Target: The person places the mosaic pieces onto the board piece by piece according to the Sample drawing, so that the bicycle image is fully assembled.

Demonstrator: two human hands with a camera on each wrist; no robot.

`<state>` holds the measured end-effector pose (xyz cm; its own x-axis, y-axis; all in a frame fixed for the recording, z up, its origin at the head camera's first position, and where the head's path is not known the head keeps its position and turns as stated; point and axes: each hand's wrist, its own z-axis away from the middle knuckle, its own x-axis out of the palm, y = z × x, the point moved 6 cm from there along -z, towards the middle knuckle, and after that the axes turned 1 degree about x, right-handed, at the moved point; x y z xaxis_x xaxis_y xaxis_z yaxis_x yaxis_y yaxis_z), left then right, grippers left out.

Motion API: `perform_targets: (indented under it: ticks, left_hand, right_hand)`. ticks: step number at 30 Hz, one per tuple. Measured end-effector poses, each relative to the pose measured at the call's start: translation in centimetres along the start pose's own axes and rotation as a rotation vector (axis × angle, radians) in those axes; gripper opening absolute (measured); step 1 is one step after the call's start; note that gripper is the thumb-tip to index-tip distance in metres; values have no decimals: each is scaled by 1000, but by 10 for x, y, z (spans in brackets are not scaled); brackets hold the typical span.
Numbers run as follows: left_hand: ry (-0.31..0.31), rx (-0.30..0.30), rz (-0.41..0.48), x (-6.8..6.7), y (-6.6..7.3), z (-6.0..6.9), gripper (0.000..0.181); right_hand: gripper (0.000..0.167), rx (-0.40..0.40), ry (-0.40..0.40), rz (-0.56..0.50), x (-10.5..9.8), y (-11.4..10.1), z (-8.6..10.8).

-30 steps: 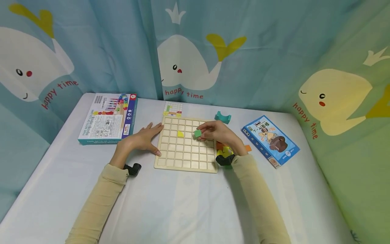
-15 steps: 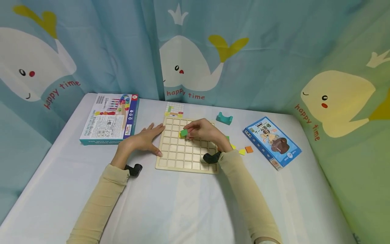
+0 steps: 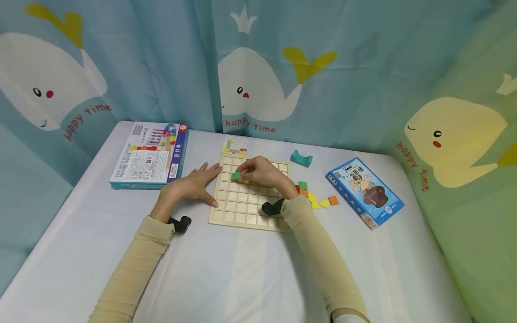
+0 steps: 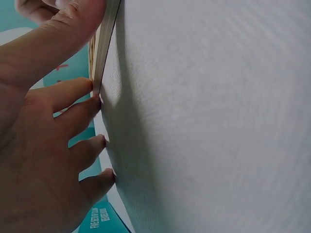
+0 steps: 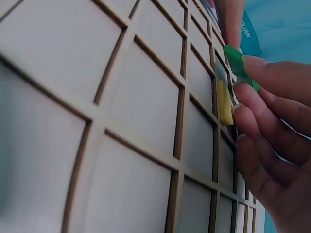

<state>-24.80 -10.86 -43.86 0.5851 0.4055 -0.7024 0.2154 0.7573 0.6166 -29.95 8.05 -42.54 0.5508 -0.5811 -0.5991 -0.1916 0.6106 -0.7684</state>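
Note:
A wooden grid board (image 3: 238, 208) lies flat on the table. My left hand (image 3: 193, 185) has its fingers spread along the board's left edge; in the left wrist view, the index fingertip touches the board's side and other fingertips rest on the white cloth. Over the board's upper left part, my right hand (image 3: 264, 172) pinches a green square tile (image 3: 236, 176) between thumb and fingers. Seen from the right wrist, that tile (image 5: 236, 63) is tilted above a cell. Next to it a yellow piece (image 5: 224, 103) sits in the grid, partly hidden by the fingers.
Several loose tiles, including an orange square (image 3: 333, 200), lie right of the board. Behind it are a printed grid card (image 3: 235, 144) and a teal curved block (image 3: 301, 158). A blue box (image 3: 365, 192) stands right, a bead-toy box (image 3: 149, 154) left.
My right hand has carried the green tile leftward across the board, past the yellow piece to the cell left of it. The left hand has stayed at the board's edge.

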Motion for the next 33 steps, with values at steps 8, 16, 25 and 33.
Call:
perform_targets:
  ticks: [8,16,25,33]
  left_hand:
    - [1,-8,9,0,1,-2,112]
    - [-3,-11,0,1,-1,-3,113]
    - [-6,2,1,1,3,-3,112]
    - [-2,3,-17,0,1,-3,112]
  right_hand:
    - [28,11,0,98,4,-2,-5]
    - [26,-14,23,171,8,-4,-9]
    - [26,-47,31,191,7,-6,-3]
    - [21,-72,99,162,-3,-3,10]
